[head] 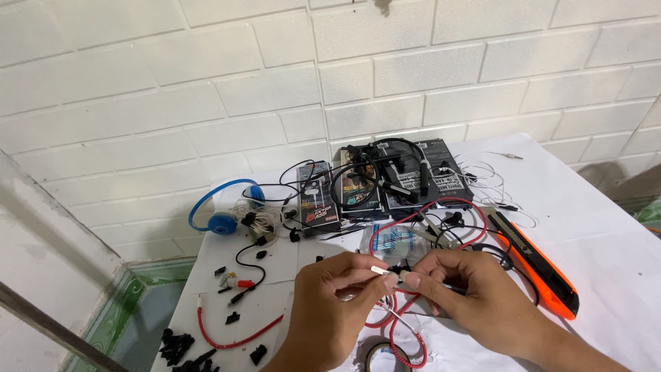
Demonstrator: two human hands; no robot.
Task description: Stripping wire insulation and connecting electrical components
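Both hands pinch one thin white cable at lower centre.

I see left hand (327,303) fingers and right hand (475,300) fingers closed on thin white cable (389,311); it runs left-right between them.

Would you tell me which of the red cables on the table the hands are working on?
The red cable looping under both hands; the other red cable lies untouched at the left.

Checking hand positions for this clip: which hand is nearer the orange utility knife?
Right. The right hand is just left of the orange utility knife, almost beside it; the left hand is farther left, beyond the right hand.
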